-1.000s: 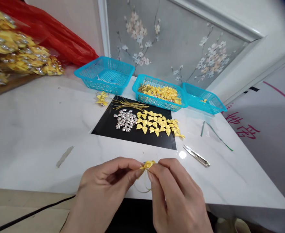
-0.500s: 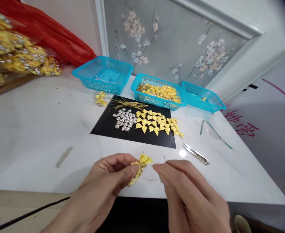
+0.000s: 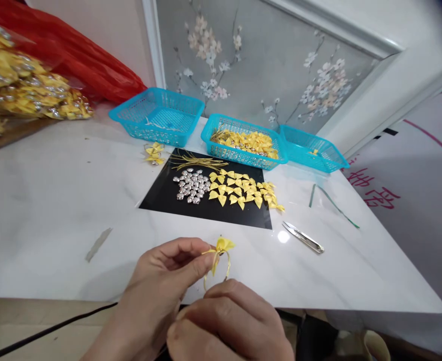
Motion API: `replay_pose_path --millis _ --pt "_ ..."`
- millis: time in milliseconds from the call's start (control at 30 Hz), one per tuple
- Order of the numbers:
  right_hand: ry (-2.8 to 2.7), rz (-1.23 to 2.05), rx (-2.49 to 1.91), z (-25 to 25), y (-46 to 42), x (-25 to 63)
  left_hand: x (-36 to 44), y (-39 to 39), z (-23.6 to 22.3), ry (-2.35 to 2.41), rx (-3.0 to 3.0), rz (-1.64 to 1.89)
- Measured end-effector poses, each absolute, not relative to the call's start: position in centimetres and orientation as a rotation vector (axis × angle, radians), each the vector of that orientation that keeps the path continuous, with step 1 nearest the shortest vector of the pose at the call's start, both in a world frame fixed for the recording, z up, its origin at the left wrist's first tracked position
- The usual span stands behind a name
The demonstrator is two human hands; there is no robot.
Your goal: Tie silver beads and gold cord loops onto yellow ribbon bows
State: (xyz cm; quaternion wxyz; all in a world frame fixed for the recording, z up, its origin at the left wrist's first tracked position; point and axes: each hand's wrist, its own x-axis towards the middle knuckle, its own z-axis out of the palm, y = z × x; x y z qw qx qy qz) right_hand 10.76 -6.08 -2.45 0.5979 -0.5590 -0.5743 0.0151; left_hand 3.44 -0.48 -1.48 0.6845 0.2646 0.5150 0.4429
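Note:
My left hand [image 3: 171, 273] pinches a yellow ribbon bow [image 3: 225, 244] by its left side, above the table's front edge. A thin gold cord loop [image 3: 228, 265] hangs from the bow. Just below the loop, my right hand [image 3: 236, 321] is closed, its fingers curled inward over the table edge. A needle showed between those fingers a moment earlier; it is now hidden behind the hand. Ahead, on a black mat [image 3: 205, 215], lie silver beads [image 3: 192, 186], rows of yellow bows [image 3: 239, 188] and gold cords [image 3: 198, 161].
Blue baskets stand at the back: a left one [image 3: 156, 135], a middle one [image 3: 243, 159] with finished-looking yellow pieces, and a right one [image 3: 318, 163]. Thread snips [image 3: 303, 237] and a green ribbon strip [image 3: 333, 204] lie right. Bagged yellow pieces [image 3: 36, 95] sit far left.
My right hand has moved left and down, toward me, from beside the bow to below it. The needle has gone out of sight. My left hand keeps its pinch on the bow.

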Motion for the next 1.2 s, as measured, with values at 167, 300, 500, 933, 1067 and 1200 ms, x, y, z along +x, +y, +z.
replay_pose_path --millis 167,300,500,933,1067,1200 --pt "-1.661 0.094 -1.273 -1.1 -6.4 15.6 3.0 -0.5 -0.8 0.970 0.378 0.882" --pt "-1.678 -0.090 -1.351 -0.7 -6.1 17.3 3.1 -0.7 -0.4 0.936 0.278 0.890" --pt "-1.632 -0.251 -1.359 -0.9 -5.5 16.9 3.2 -0.6 -0.4 0.991 0.185 0.867" --pt "-1.696 -0.277 -1.387 -1.1 -5.3 17.1 3.4 -0.5 -0.1 1.080 0.170 0.876" --pt "-1.744 -0.154 -1.382 -1.1 -5.1 17.9 3.3 -0.4 -0.1 1.060 0.197 0.856" --pt "-1.803 -0.005 -1.365 -0.7 -4.8 18.9 3.0 -0.4 -0.3 1.051 0.192 0.836"
